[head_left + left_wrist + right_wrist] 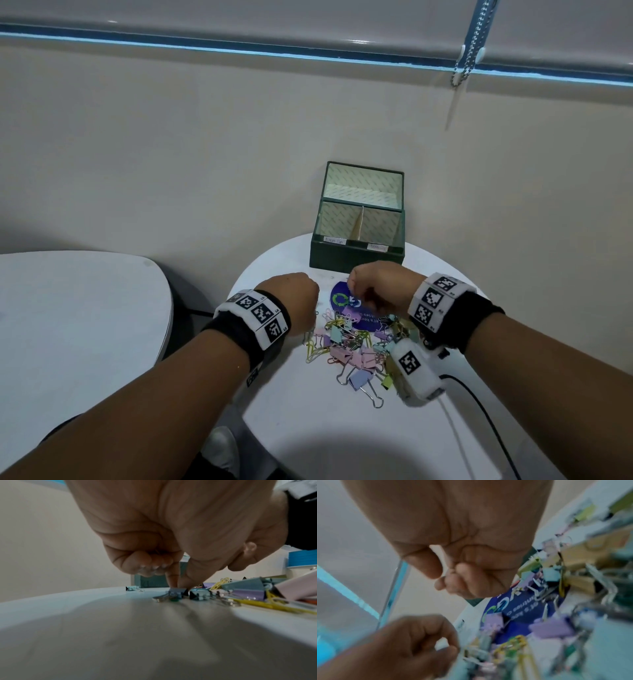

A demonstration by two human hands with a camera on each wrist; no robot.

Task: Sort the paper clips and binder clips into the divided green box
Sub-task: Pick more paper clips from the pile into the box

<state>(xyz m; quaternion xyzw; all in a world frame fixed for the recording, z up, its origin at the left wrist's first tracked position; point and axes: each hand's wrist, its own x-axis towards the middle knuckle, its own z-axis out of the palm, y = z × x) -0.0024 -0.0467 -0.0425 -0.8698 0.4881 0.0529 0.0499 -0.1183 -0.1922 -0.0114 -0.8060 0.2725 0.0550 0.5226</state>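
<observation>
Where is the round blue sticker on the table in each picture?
Head view: the blue sticker lies on the white table, between the two hands, in front of the green box.
Left wrist view: not in it.
Right wrist view: lower middle, partly under the clips, below the right hand.
Shared landmark: the pile of clips touching the sticker.

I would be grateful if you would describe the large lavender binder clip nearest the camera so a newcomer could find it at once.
Start at the round white table with the green box at its far edge. A heap of pastel clips lies nearer the person than the box. At the heap's near edge lies the lavender binder clip, bigger than most neighbours, its silver wire handles pointing toward the person.
</observation>
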